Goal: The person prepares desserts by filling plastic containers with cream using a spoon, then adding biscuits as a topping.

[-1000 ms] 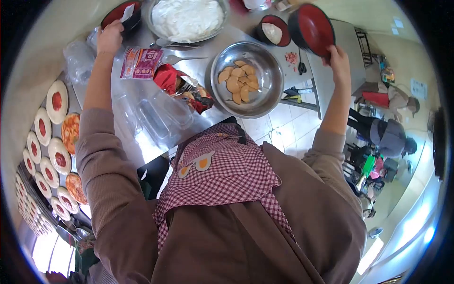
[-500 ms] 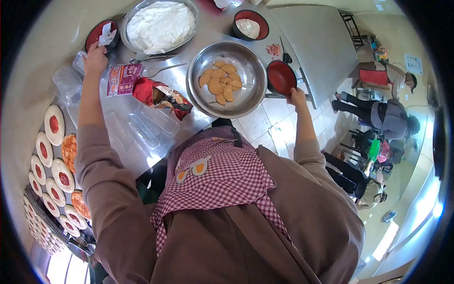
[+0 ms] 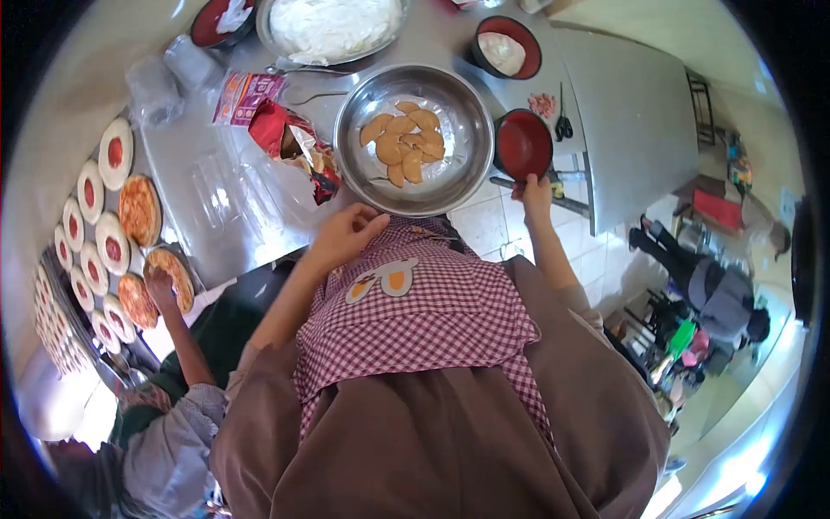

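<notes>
My right hand (image 3: 533, 192) grips the near rim of an empty red bowl (image 3: 524, 144) that rests at the edge of the steel table (image 3: 251, 216), just right of a large steel bowl (image 3: 413, 138) holding several tan crescent pieces. My left hand (image 3: 346, 233) hovers empty, fingers apart, over the table's near edge, close to my checked apron and the steel bowl's front rim. An open red snack bag (image 3: 298, 147) lies left of the steel bowl.
Far side: a big steel bowl of white stuff (image 3: 333, 26), a red bowl with paper (image 3: 223, 19), a red bowl with white filling (image 3: 504, 52), scissors (image 3: 563, 125). At left, a tray of small round pizza bases (image 3: 112, 225); another person's hand (image 3: 160, 281) reaches it. People stand at right.
My left hand has drawn back from the far red bowl to the table's near edge. My right hand has brought the red bowl down to the table edge. Another person's arm has appeared at left.
</notes>
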The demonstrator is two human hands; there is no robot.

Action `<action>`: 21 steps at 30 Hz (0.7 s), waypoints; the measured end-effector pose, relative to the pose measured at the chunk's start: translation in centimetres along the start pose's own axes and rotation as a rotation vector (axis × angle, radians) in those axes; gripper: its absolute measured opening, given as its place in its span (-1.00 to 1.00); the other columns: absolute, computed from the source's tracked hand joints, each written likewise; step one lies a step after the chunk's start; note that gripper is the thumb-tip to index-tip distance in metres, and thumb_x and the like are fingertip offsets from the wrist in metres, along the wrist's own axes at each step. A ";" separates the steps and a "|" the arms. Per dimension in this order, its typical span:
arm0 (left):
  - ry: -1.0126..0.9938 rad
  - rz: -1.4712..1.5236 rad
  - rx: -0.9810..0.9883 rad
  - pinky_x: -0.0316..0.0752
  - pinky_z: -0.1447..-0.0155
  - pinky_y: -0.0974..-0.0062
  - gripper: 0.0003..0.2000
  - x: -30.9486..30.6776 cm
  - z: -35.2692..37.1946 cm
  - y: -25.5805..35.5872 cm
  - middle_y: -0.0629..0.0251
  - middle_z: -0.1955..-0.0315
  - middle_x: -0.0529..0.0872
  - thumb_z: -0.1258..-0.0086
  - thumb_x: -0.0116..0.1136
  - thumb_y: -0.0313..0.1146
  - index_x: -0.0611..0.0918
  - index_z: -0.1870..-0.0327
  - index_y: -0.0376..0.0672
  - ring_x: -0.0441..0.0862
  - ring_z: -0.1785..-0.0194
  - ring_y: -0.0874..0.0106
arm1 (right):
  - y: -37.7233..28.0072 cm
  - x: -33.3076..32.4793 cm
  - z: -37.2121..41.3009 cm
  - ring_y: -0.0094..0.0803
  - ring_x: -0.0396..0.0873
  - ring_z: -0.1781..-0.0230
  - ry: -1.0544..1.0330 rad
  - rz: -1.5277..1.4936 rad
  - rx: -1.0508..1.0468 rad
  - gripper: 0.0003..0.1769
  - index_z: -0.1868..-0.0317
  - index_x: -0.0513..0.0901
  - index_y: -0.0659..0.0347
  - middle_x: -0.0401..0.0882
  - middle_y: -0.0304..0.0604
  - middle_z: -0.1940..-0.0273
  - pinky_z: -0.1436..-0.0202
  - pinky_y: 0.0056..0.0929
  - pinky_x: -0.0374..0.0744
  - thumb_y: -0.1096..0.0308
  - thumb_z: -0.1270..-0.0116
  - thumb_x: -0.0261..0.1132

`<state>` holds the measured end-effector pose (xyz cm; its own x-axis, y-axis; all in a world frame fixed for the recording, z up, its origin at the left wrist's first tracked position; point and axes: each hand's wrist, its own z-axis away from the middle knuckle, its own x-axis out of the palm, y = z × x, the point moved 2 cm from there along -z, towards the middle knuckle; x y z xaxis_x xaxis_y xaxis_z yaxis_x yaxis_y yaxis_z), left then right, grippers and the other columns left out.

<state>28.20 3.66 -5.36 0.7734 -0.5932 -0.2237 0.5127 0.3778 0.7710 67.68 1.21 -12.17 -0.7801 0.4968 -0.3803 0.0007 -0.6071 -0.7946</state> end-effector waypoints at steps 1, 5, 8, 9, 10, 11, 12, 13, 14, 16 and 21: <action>0.017 0.005 -0.012 0.51 0.30 0.48 -0.60 1.8 -0.6 -0.6 0.21 0.47 0.69 -0.29 0.20 -0.02 0.61 0.21 -0.26 0.64 0.43 0.45 | 0.2 0.1 0.3 -0.43 0.54 0.62 -0.033 0.004 -0.001 -0.78 0.16 0.41 0.37 0.56 -0.06 0.49 0.56 -0.48 0.57 0.37 -0.35 -0.03; 0.231 0.487 -0.235 0.48 0.50 0.53 -0.62 5.5 -2.2 -1.7 0.16 0.47 0.67 -0.36 0.14 -0.13 0.45 0.03 -0.28 0.60 0.55 0.44 | -0.1 1.3 1.0 -0.39 0.55 0.66 -0.145 -0.034 -0.030 -0.80 0.17 0.32 0.42 0.57 0.04 0.52 0.63 -0.49 0.54 0.40 -0.35 -0.04; 0.345 0.792 -0.222 0.47 0.64 0.56 -0.65 5.4 -2.8 -1.0 0.10 0.43 0.64 -0.42 0.05 -0.26 0.32 -0.07 -0.26 0.59 0.61 0.41 | -1.8 1.9 1.2 -0.38 0.55 0.66 -0.169 0.027 -0.091 -0.80 0.16 0.31 0.41 0.57 0.03 0.53 0.62 -0.49 0.52 0.40 -0.35 -0.04; 0.442 0.821 -0.237 0.48 0.64 0.56 -0.65 5.3 -2.8 -0.8 0.06 0.40 0.63 -0.42 0.05 -0.27 0.31 -0.07 -0.27 0.59 0.61 0.39 | -2.3 1.7 0.7 -0.40 0.56 0.64 -0.237 0.108 -0.084 -0.80 0.16 0.31 0.40 0.57 0.00 0.54 0.60 -0.47 0.51 0.39 -0.36 -0.03; 0.540 0.849 -0.250 0.49 0.63 0.56 -0.65 5.3 -2.9 -0.7 0.03 0.38 0.62 -0.42 0.05 -0.28 0.30 -0.07 -0.28 0.60 0.61 0.37 | -2.2 1.3 0.0 -0.40 0.56 0.64 -0.241 0.109 -0.087 -0.80 0.16 0.31 0.40 0.57 0.00 0.54 0.60 -0.47 0.51 0.39 -0.36 -0.03; 0.521 0.873 -0.239 0.53 0.58 0.52 -0.62 5.3 -3.1 -1.0 0.00 0.33 0.61 -0.41 0.06 -0.27 0.26 -0.08 -0.28 0.62 0.58 0.33 | -2.1 1.1 -0.8 -0.44 0.54 0.63 -0.251 0.175 -0.105 -0.76 0.13 0.35 0.39 0.57 -0.03 0.53 0.58 -0.50 0.49 0.34 -0.38 0.00; 0.527 0.874 -0.237 0.53 0.58 0.52 -0.62 5.3 -3.1 -1.1 0.00 0.33 0.61 -0.41 0.06 -0.27 0.26 -0.08 -0.28 0.62 0.58 0.33 | -2.1 0.9 -1.5 -0.47 0.52 0.62 -0.260 0.239 -0.122 -0.73 0.10 0.39 0.39 0.57 -0.06 0.52 0.55 -0.53 0.48 0.30 -0.41 0.03; 0.526 0.893 -0.237 0.55 0.54 0.50 -0.60 5.2 -3.0 -0.7 -0.02 0.31 0.61 -0.41 0.07 -0.26 0.24 -0.09 -0.28 0.63 0.55 0.31 | -2.5 0.8 -2.2 -0.47 0.52 0.62 -0.264 0.235 -0.127 -0.73 0.10 0.39 0.39 0.57 -0.06 0.52 0.55 -0.53 0.48 0.30 -0.41 0.03; 0.523 0.913 -0.238 0.57 0.50 0.48 -0.57 5.2 -2.9 -0.3 -0.03 0.28 0.61 -0.40 0.09 -0.24 0.23 -0.10 -0.28 0.64 0.52 0.30 | -3.0 0.6 -2.8 -0.46 0.54 0.62 -0.300 0.266 -0.189 -0.65 0.04 0.38 0.40 0.56 -0.07 0.54 0.55 -0.51 0.47 0.22 -0.42 0.05; 0.533 0.921 -0.236 0.58 0.42 0.45 -0.54 5.6 -2.6 0.1 0.04 0.30 0.59 -0.40 0.11 -0.21 0.21 -0.10 -0.28 0.63 0.45 0.32 | -4.0 0.2 -3.7 -0.44 0.56 0.63 -0.332 0.293 -0.250 -0.57 -0.02 0.37 0.40 0.56 -0.08 0.56 0.55 -0.49 0.47 0.14 -0.43 0.06; 0.922 0.810 -0.213 0.48 0.41 0.56 -0.60 6.0 -0.5 1.0 0.23 0.38 0.47 -0.39 0.11 -0.26 0.25 -0.07 -0.25 0.48 0.42 0.50 | -6.7 -1.6 -7.3 -0.42 0.51 0.60 -0.278 0.361 -0.275 -0.36 -0.27 0.31 0.35 0.55 -0.14 0.54 0.46 -0.45 0.46 -0.02 -0.43 0.07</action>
<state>33.57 0.82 -6.20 0.8238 0.5516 -0.1303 -0.2503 0.5604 0.7895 73.46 9.04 -9.66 -0.8361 0.0806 -0.5427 0.4350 -0.5053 -0.7453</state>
